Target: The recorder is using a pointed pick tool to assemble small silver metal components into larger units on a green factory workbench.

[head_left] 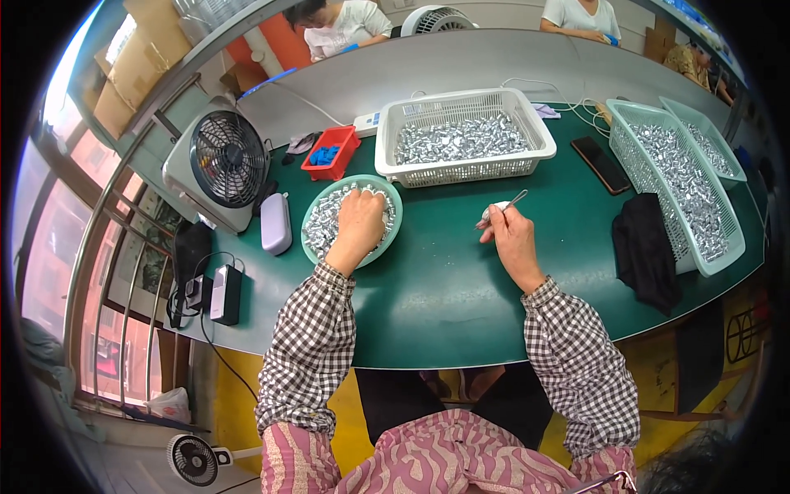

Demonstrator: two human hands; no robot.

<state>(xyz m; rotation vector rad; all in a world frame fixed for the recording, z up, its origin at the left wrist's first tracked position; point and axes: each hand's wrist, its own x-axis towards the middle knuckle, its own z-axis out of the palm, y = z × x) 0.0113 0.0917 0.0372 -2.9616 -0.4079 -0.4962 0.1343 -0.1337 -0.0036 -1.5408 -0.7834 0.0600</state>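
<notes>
My left hand (360, 221) reaches into a round mint-green bowl (396, 233) heaped with small silvery metal pieces (327, 216). Its fingers are bent down among the pieces, and the fingertips are hidden. Over the table to the right, my right hand (512, 239) is closed round a thin metal tool (518, 197) whose looped end sticks up past the fingers. Something white (494, 212) shows at the fingertips of this hand; whether it is a finger wrap or part of the tool, I cannot tell.
A white basket (469, 174) and green baskets (717, 257) hold more metal pieces. Nearby are a red tray (333, 167), fan (224, 160), lilac case (276, 224), black box (225, 295), phone (600, 165) and black cloth (646, 253). People sit beyond the grey partition (592, 70).
</notes>
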